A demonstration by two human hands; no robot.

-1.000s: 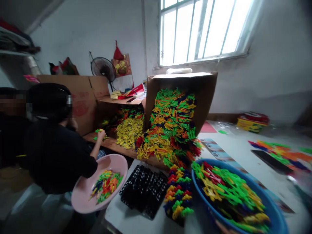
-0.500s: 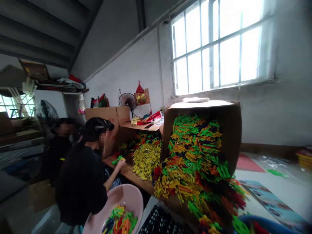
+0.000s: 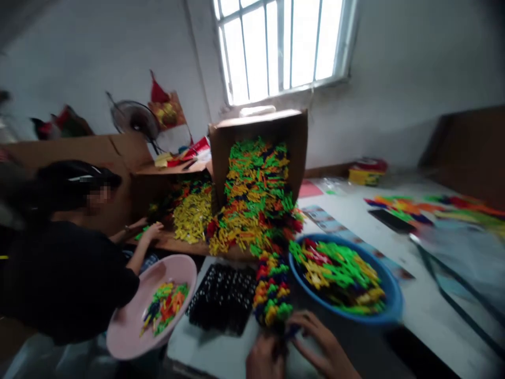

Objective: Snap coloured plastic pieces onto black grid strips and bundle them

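Your right hand (image 3: 321, 342) bends slightly parted fingers about a dark blue piece (image 3: 292, 332) at the near end of the multicoloured bundle (image 3: 273, 292); blur hides whether either it or your left hand (image 3: 264, 359) grips. Pinch lightly, 2 hands close, without disturbing the bundle.
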